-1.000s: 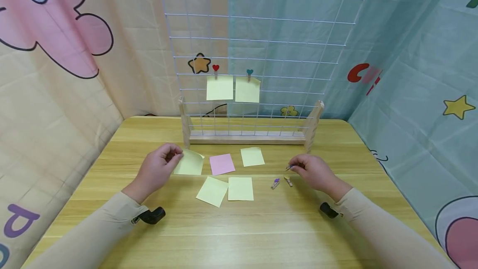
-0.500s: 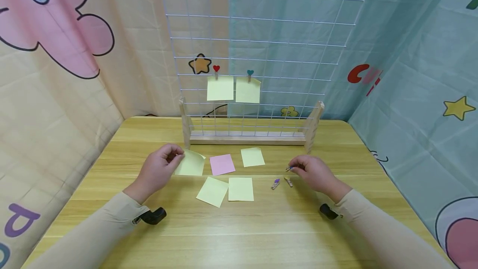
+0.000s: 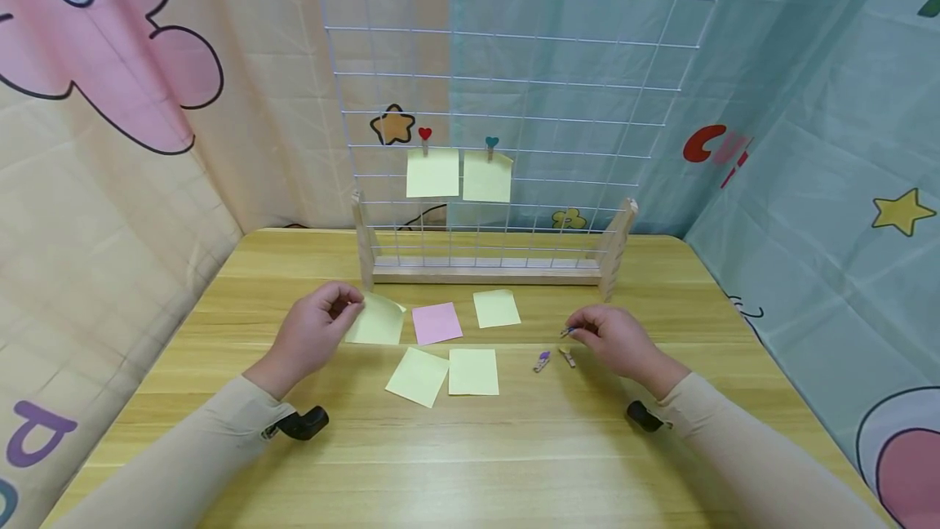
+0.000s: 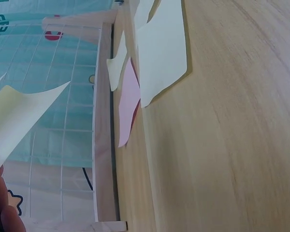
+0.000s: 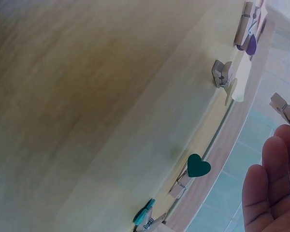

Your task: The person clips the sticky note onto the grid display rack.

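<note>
My left hand (image 3: 312, 340) pinches a pale yellow sticky note (image 3: 377, 321) by its upper left corner; the left wrist view shows this note (image 4: 26, 113) raised and curling. Over at the right, my right hand (image 3: 617, 339) holds a small wooden clothespin (image 5: 283, 107) between thumb and fingertips. Just in front of that hand lie a purple-topped clothespin (image 3: 542, 362) and a yellowish one. Two clothespins with green tops, one a heart (image 5: 198, 166), show in the right wrist view. On the table are a pink sticky note (image 3: 436, 323) and several yellow ones (image 3: 473, 372).
A white wire grid (image 3: 573, 113) stands in a wooden base (image 3: 485, 274) at the back of the table. Two yellow notes (image 3: 432, 173) hang on it, clipped by a red heart clothespin (image 3: 425, 137) and a teal heart clothespin (image 3: 491, 145). Printed curtains surround the table.
The left hand and its sticky note have shifted very slightly to the right. The right hand stays in place with its clothespin.
</note>
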`<state>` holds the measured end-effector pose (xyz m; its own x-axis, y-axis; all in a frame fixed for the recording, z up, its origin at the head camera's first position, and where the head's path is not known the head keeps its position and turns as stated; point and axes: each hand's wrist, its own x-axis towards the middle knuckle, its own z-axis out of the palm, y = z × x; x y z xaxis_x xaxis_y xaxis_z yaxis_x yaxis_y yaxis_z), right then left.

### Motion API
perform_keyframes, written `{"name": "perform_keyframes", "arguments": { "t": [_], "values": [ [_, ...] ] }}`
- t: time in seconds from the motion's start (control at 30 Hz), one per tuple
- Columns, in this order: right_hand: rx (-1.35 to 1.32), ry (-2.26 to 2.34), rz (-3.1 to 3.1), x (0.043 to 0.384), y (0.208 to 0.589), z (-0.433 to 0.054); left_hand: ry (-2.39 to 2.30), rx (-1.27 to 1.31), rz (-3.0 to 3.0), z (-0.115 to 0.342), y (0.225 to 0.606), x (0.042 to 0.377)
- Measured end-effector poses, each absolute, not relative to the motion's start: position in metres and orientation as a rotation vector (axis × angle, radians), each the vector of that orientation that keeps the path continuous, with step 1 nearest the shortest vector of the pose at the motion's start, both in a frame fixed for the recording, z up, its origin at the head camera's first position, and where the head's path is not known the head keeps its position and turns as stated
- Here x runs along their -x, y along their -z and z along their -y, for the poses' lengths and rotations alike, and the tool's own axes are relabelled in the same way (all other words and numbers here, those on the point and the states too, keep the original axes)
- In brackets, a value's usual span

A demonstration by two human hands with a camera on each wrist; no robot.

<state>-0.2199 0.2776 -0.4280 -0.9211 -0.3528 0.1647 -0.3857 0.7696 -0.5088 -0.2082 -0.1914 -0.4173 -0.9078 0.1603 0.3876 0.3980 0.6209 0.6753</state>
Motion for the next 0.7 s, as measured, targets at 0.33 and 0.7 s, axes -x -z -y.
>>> {"name": "perform_keyframes", "arguments": {
  "t": [0.33,0.7],
  "values": [
    [-0.601,-0.862,2.896,0.2196,0.4304,-0.2775,1.181,0.461,2.541,0.1872,0.4195,0.2081],
    [-0.589,-0.87,2.896,0.219,0.4319,-0.2758,1.196,0.448,2.546,0.1841,0.4165,0.2063]
  ]
}}
